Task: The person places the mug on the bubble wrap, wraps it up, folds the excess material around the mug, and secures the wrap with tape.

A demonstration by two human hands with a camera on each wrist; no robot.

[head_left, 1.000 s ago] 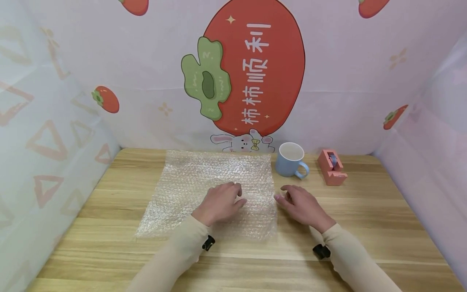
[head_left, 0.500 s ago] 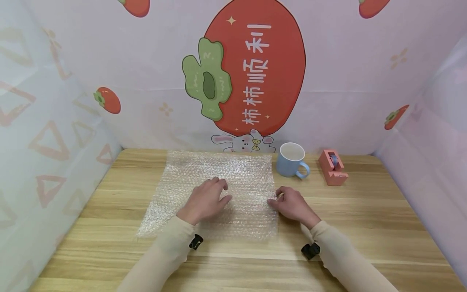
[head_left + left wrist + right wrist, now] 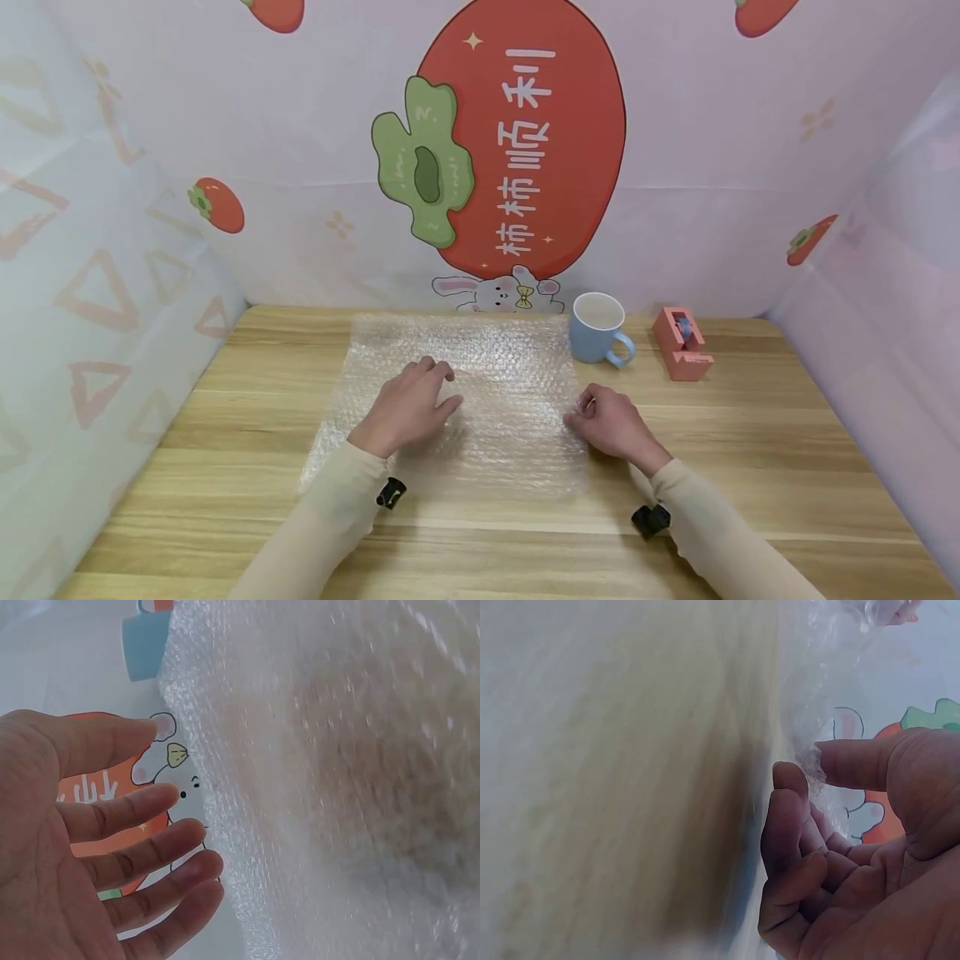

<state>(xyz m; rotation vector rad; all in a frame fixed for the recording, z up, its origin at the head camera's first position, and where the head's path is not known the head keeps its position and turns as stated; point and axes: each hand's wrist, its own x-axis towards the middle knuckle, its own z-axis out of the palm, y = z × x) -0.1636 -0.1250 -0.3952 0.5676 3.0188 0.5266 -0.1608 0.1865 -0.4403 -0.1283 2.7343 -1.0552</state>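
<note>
A clear sheet of bubble wrap [image 3: 510, 367] lies spread over the wooden table. At its right edge my right hand [image 3: 613, 423] pinches the film; the right wrist view shows crinkled wrap [image 3: 810, 761] between the thumb and the fingers. Over the left-middle part of the sheet is my left hand [image 3: 405, 408], holding nothing. Its fingers [image 3: 154, 851] appear spread and gently bent in the left wrist view. Beyond the right hand, near the sheet's back right corner, stands a light blue mug [image 3: 594, 337] with its handle to the right.
To the right of the mug sits a pink tape dispenser [image 3: 681, 350] with a small roll in it. The wooden table [image 3: 480, 550] ends at a printed cloth backdrop [image 3: 300, 150], and similar cloth rises at both sides.
My right hand has taken hold of the bubble wrap's right edge, and the sheet has shifted slightly to the right. My left hand has moved left over it.
</note>
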